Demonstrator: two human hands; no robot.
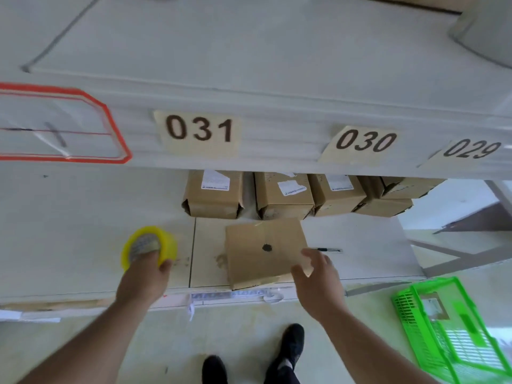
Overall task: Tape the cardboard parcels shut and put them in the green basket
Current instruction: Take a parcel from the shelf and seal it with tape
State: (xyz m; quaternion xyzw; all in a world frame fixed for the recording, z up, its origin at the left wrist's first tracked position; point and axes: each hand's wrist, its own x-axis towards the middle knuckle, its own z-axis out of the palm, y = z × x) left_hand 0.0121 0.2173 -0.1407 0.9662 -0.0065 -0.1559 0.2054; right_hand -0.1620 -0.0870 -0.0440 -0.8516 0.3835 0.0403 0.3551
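Observation:
A flat cardboard parcel (263,252) with a dark spot on top lies at the front of the white lower shelf (83,231). My right hand (315,278) holds its near right corner, thumb on top. My left hand (144,278) grips a yellow tape roll (151,246) to the left of the parcel, fingers through its core. Several more cardboard parcels (282,195) with white labels stand in a row at the back of the shelf. The green basket (443,328) sits on the floor at the lower right, tilted.
An upper shelf edge (277,145) carries labels 031, 030 and 029 and overhangs the parcels. A black pen (328,250) lies just right of the front parcel. My feet (288,347) stand on the pale floor below the shelf.

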